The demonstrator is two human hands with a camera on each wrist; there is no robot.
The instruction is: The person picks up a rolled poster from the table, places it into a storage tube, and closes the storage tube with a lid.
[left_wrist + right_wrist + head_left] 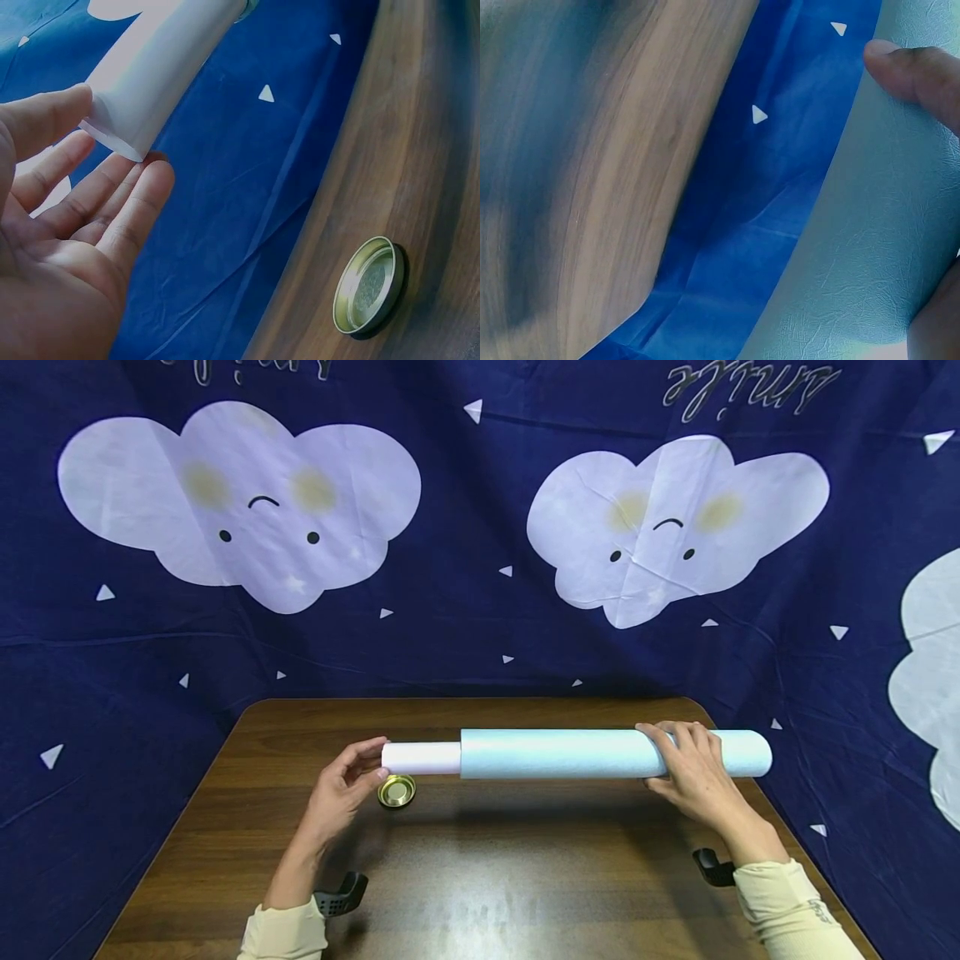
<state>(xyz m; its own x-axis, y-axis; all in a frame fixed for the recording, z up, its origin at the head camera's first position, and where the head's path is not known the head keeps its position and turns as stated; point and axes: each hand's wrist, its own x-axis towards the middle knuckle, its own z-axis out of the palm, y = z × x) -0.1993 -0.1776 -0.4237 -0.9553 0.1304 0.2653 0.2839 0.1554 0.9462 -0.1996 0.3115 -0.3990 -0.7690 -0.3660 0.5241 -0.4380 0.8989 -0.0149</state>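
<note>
A long light blue tube (555,754) is held level above the table. Out of its left end sticks a narrower white roll (422,757), whose inner part is hidden in the tube. My left hand (341,789) pinches the outer end of that roll; in the left wrist view the thumb (56,116) touches one side of its rim and fingertips the other. My right hand (697,772) grips the blue tube from above, towards its right end. The right wrist view shows a thumb (911,71) against the tube's creased surface. Below the left hand, a gold metal lid (397,791) lies on the table.
The brown wooden table (480,877) stretches under both hands, with rounded far corners. Behind it and at the sides hangs a dark blue cloth (450,635) printed with clouds and small triangles. Black wrist mounts (342,895) sit by both forearms.
</note>
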